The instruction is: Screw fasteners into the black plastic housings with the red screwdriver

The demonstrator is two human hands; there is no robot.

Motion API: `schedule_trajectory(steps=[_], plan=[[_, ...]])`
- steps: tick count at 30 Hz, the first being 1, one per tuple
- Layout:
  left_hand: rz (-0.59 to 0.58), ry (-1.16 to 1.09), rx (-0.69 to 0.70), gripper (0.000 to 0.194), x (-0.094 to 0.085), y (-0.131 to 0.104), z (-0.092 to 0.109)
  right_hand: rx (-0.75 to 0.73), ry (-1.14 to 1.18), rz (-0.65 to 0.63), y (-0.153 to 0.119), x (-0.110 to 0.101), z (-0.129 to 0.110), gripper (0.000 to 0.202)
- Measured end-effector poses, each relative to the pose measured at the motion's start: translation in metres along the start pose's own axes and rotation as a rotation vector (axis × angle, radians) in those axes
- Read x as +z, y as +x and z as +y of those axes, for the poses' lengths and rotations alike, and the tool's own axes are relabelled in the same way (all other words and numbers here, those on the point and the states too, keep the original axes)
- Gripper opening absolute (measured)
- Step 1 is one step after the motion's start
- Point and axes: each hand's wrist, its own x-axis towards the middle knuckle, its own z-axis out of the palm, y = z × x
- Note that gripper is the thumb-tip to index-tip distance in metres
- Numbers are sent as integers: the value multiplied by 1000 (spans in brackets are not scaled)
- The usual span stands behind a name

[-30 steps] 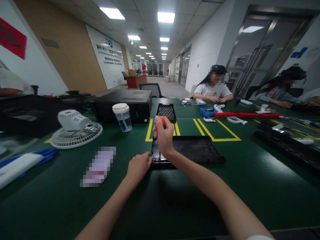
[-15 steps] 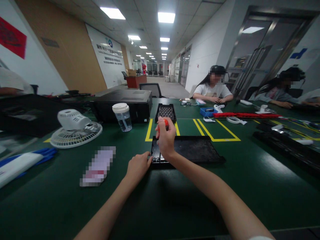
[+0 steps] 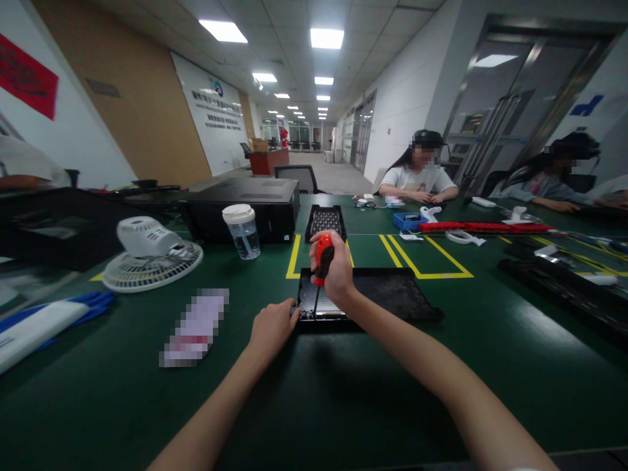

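A shallow black panel (image 3: pixel 377 294) with raised edges lies flat on the green table. My right hand (image 3: pixel 339 278) is wrapped around the red-and-black handle of a screwdriver (image 3: pixel 324 256). Its thin dark shaft points down, slightly tilted, to the near left part of the panel, where the tip meets a shiny strip. At the panel's left end, my left hand (image 3: pixel 275 324) grips the near corner, thumb towards me; some of its fingertips are hidden. Just beyond the panel sits a black tray (image 3: pixel 325 214) of small round cells holding little pieces.
A clear cup with a white lid (image 3: pixel 241 230) stands before a black computer case (image 3: pixel 240 203). To the left are a white fan (image 3: pixel 147 252), a pixelated flat object (image 3: pixel 195 327) and blue-and-white gloves (image 3: pixel 53 320). A blue box (image 3: pixel 409 220) and dark parts (image 3: pixel 564 288) lie right. Co-workers sit beyond.
My right hand has turned and shifted slightly right, so more of the screwdriver's handle and shaft shows. My left hand stays at the panel's corner.
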Motion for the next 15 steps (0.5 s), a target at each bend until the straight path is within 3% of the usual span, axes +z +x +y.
schedule_trajectory(steps=[11,15], plan=[[-20,-16,-12,33,-1,-1,1,277,169,-523,28,-25,-4,26],[-4,-24,-1,32,-1,-1,0,312,261,-637,42,-33,1,22]])
